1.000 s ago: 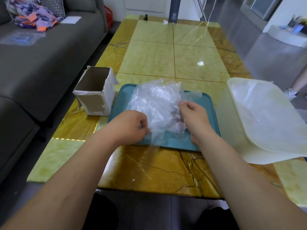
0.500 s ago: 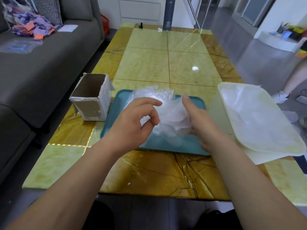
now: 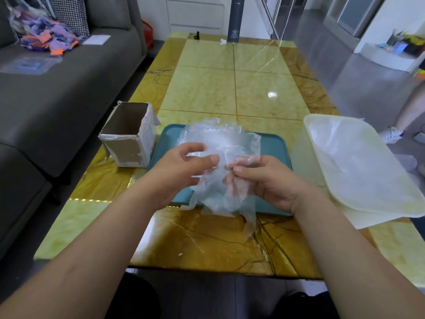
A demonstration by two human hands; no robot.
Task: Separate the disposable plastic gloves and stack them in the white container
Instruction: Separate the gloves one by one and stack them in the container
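A crumpled bunch of clear plastic gloves [image 3: 224, 143] is lifted above the teal tray [image 3: 274, 146] in the middle of the table. My right hand [image 3: 264, 180] pinches the bunch at its right side, with a loose glove hanging down below it over the tray's near edge. My left hand [image 3: 181, 166] touches the bunch from the left, thumb and fingers curled at the plastic. The white container [image 3: 377, 203] stands to the right of the tray, tilted on a white sheet, with some clear plastic lying inside.
An open cardboard box [image 3: 128, 134] stands left of the tray. A grey sofa [image 3: 57, 88] runs along the table's left side. A dark cylinder [image 3: 234, 19] stands at the far table edge. A person's leg and shoe [image 3: 395, 132] are at the right.
Both hands have lifted the glove bunch off the tray and drawn it nearer. My right hand went from flat against the bunch to pinching it; a glove now hangs below.
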